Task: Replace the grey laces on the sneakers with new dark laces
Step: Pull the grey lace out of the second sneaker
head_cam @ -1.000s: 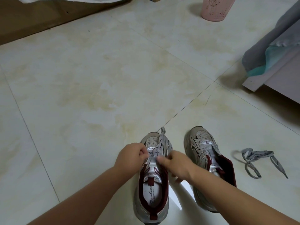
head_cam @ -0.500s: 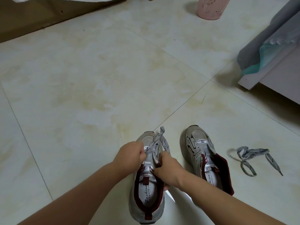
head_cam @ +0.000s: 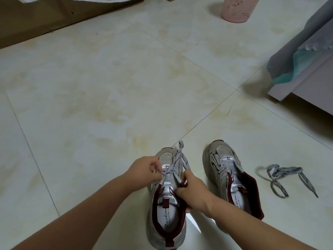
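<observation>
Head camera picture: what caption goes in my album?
Both hands unlace the left sneaker; a pulled grey lace lies nearby.

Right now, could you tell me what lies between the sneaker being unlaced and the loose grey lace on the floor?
In the head view, the other sneaker, already laceless, stands between the sneaker being unlaced and the loose grey lace.

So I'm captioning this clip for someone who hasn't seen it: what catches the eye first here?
Two bare hands at the bottom centre: the left hand and right hand both pinch the grey lace on the left sneaker. Beside it stands the right sneaker, already unlaced, and its removed lace lies loose on the pale tile floor further right.
</observation>
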